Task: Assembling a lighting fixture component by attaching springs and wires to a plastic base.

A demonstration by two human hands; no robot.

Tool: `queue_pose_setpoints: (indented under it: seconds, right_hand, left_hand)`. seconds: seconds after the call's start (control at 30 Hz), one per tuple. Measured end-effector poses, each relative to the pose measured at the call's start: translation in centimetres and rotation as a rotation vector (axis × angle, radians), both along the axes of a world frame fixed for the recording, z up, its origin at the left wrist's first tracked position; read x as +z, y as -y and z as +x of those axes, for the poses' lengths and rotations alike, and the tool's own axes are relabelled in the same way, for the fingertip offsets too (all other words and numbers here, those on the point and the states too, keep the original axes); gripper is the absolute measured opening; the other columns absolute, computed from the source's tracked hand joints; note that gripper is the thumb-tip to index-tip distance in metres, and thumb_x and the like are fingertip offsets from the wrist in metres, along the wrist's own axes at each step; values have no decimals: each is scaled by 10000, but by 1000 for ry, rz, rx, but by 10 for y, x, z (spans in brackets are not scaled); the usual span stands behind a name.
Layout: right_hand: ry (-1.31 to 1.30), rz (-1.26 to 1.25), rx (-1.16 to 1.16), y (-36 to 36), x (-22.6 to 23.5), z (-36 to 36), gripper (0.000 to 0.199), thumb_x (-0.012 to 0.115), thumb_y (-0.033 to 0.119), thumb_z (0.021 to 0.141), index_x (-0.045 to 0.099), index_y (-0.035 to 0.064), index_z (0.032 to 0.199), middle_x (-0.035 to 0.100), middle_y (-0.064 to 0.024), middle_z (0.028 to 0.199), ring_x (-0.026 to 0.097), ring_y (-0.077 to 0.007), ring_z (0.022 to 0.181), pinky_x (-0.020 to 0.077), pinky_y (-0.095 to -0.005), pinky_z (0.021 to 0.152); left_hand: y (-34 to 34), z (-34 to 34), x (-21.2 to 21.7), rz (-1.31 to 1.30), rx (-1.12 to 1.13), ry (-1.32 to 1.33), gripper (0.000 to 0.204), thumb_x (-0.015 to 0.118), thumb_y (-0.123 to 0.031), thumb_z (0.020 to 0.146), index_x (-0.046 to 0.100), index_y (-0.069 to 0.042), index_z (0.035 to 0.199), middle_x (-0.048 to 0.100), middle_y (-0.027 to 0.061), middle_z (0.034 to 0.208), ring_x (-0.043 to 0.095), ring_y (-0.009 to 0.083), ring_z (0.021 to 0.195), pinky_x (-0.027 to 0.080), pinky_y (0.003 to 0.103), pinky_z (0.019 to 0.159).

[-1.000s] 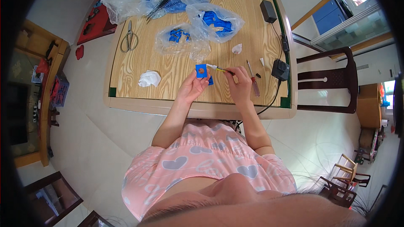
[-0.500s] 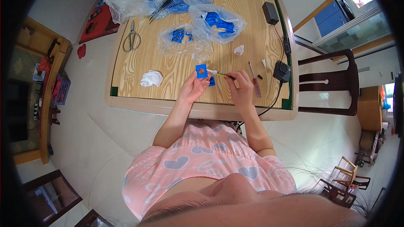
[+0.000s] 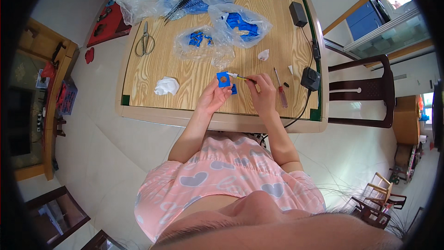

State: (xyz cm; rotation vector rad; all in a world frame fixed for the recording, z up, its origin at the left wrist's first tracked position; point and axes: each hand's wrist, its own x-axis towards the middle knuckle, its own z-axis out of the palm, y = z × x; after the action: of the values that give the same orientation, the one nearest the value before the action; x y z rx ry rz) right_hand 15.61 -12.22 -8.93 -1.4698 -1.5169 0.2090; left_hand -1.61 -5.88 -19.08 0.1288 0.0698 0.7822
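Note:
Between the fingertips of my left hand is a small flat blue square piece with a round hole, held up over the near part of the table. My right hand pinches a slim tube with a white nozzle and a yellow and dark body, probably glue. Its nozzle tip meets or nearly meets the upper right corner of the square. Another blue piece lies just behind my left fingertips, partly covered.
Scissors and crumpled white tissue lie leftward. Farther back are plastic bags of blue parts and small blue pieces. To the right are a screwdriver, a white cone, a black adapter with cable, and a black box.
The tube's nozzle has moved up from the square's right edge to its upper right corner. My right hand has shifted slightly away from me, and the square has tilted a little.

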Motion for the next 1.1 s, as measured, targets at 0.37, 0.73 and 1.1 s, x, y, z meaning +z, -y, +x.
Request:
queue_pose_setpoints:
  seconds: [0.37, 0.73, 1.1]
  right_hand:
    - [-25, -5, 36, 20, 10, 1, 105, 684, -11, 780, 631, 8, 869, 589, -113, 794, 582, -278, 740, 463, -371, 641]
    - [17, -19, 63, 18, 5, 3, 99, 679, -6, 779, 627, 6, 861, 581, -125, 795, 570, -305, 746, 458, -387, 642]
    - [-11, -6, 69, 16, 15, -1, 94, 678, -7, 782, 632, 10, 863, 583, -122, 799, 572, -296, 753, 459, -378, 643]
  left_hand:
    - [-1, 0, 2, -30, 49, -39, 411, 570, -276, 954, 479, -16, 1259, 604, 134, 1152, 632, 222, 988, 579, 335, 802]
    - [-1, 3, 2, -43, 56, -36, 399, 564, -263, 959, 483, -14, 1260, 602, 123, 1157, 639, 213, 959, 582, 320, 789]
    - [-3, 1, 3, -11, 47, -33, 407, 565, -264, 959, 487, 1, 1257, 613, 123, 1120, 635, 219, 968, 577, 311, 777]
